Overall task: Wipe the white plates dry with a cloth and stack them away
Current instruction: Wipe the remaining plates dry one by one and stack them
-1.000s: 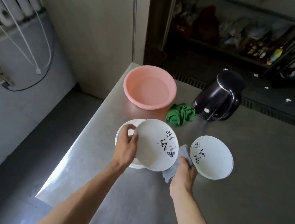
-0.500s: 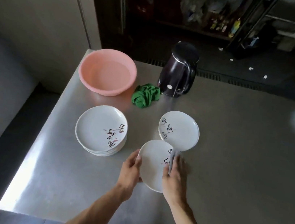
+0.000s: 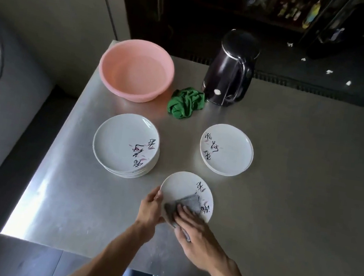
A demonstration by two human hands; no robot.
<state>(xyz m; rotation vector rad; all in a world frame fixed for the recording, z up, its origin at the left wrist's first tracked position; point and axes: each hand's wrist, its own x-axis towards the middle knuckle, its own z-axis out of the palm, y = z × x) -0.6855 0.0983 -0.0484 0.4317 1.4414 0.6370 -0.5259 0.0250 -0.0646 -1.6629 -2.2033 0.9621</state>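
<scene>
Well, at the far left corner of the steel table (image 3: 283,210) sits a pink basin (image 3: 136,73). Just in front of it is a stack of white plates (image 3: 124,143), the top one showing dark brush lettering near its right rim.

Closer to the front edge, the left hand (image 3: 151,208) grips the left rim of a single plate (image 3: 181,187), with the thumb on top and the fingers curled underneath. I cannot tell whether that plate rests on the table or is lifted just clear of it. A grey cloth (image 3: 186,205) lies across its face. The right hand (image 3: 200,236) presses the cloth down with flat, outstretched fingers that grasp nothing, and a corner of the cloth trails out under the palm past the plate's near edge.

Further back, a crumpled green rag (image 3: 186,103) lies between the basin and a dark kettle (image 3: 230,69), right against the kettle's base. The kettle stands upright with its handle turned to the right.

To the right of the hands, well apart from the stack, another lettered plate (image 3: 228,151) lies face up on the table. A second rim shows beneath it, so it may sit on another plate.
</scene>
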